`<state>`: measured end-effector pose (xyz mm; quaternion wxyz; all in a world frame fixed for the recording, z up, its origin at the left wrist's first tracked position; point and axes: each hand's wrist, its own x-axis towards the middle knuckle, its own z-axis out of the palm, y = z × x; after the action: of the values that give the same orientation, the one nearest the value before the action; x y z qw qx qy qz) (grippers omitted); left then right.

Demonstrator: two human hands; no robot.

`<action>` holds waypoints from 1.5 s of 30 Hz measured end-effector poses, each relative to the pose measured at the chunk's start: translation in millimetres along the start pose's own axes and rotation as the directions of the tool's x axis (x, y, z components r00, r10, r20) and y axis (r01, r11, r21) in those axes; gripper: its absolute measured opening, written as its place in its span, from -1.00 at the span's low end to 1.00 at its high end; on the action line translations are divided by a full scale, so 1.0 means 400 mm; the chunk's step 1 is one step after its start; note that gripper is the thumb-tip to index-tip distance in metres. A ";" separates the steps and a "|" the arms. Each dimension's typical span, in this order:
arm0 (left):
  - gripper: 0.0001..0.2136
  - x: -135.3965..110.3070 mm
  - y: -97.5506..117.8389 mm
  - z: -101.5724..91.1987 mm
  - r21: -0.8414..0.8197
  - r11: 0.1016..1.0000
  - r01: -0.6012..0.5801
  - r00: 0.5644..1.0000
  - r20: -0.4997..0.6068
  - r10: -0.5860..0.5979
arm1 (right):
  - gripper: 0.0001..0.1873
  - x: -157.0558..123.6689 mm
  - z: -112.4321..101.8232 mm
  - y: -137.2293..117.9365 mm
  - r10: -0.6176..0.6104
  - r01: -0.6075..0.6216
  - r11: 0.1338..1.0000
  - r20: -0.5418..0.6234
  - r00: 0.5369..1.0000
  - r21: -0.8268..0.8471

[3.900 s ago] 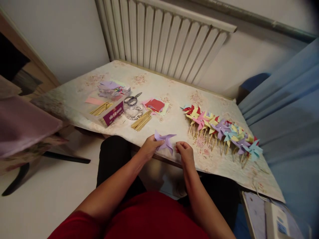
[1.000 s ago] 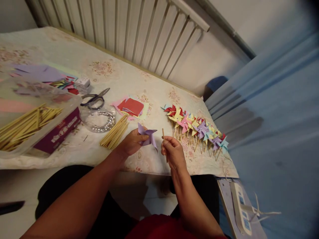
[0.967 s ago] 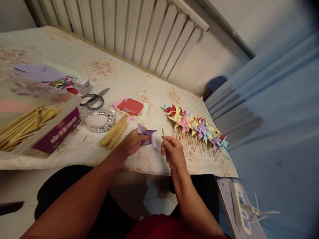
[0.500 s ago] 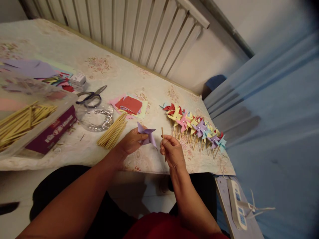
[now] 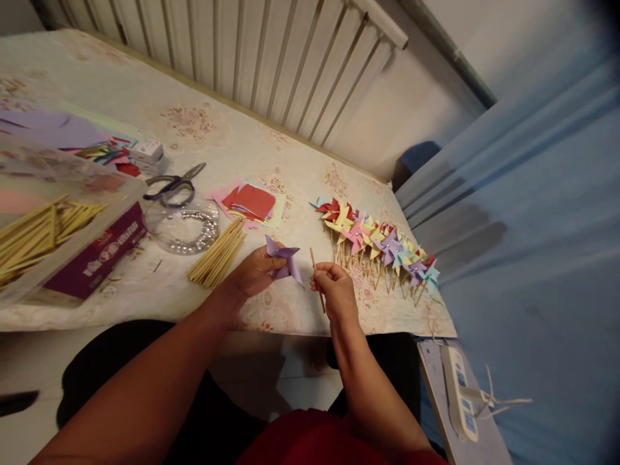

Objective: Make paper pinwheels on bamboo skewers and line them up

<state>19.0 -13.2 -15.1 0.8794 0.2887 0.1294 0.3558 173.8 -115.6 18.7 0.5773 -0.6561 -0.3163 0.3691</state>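
Note:
My left hand (image 5: 258,270) is closed on a purple paper pinwheel (image 5: 287,259), pinching it near its centre. A short distance to the right, my right hand (image 5: 335,288) grips a thin wooden stick (image 5: 314,259) that points up and slightly left. Stick and pinwheel are apart. A bundle of similar sticks (image 5: 217,255) lies just left of my left hand. Behind it is a stack of coloured paper squares (image 5: 252,203), red on top. To the right of my hands, finished pinwheels on sticks (image 5: 357,234) lie in a row in several colours.
On the left stand a clear plastic box (image 5: 126,194) of sticks, scissors (image 5: 175,186), a round clear dish (image 5: 181,231) of shiny small pieces, and a small white box (image 5: 146,152). A power strip (image 5: 459,394) lies at lower right, by a blue curtain (image 5: 533,258).
The stick in my right hand has tilted a little further left at its top. The pinwheel stays in my left hand, almost unmoved. The view has shifted slightly.

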 end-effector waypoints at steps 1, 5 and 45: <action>-0.80 0.001 0.000 -0.001 -0.012 1.000 -0.006 1.000 -0.003 0.006 | -0.83 0.017 -0.005 0.018 -0.034 0.031 0.994 -0.028 0.999 -0.101; -0.81 0.004 0.000 -0.003 -0.036 0.999 -0.007 1.000 -0.021 0.006 | -0.88 0.089 -0.022 0.082 -0.154 0.096 0.920 -0.127 0.980 -0.379; -0.84 0.003 0.017 -0.005 -0.067 0.995 -0.077 0.997 0.020 0.078 | -0.54 -0.011 0.019 -0.038 -0.037 0.017 0.985 0.112 0.993 0.174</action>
<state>15.3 -7.6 -12.8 0.8753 0.2682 0.0964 0.3906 165.2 -113.2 33.6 0.6179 -0.5768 -0.3246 0.4245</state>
